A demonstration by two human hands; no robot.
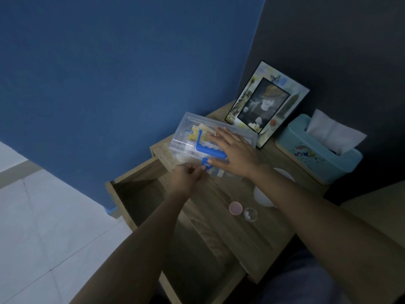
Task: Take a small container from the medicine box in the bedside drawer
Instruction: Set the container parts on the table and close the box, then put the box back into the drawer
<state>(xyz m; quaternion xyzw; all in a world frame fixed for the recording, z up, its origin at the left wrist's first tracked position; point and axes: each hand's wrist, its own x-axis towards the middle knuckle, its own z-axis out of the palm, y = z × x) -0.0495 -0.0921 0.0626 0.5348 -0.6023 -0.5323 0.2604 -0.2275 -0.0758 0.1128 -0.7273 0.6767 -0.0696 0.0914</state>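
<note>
Medicine box (190, 137) sits on the nightstand top (274, 216) above the open drawer (140, 200), lid shut, packets and blister strips visible through the clear plastic. Right hand (235, 153) lies flat and spread on the lid; left hand (188, 175) fingers are pinched together on the blue latch (206, 164). Risk: latch pops hard, box skids off the edge into the drawer; small clear jar (250, 214) and pink lid (235, 208) lie nearby, apart.
</note>
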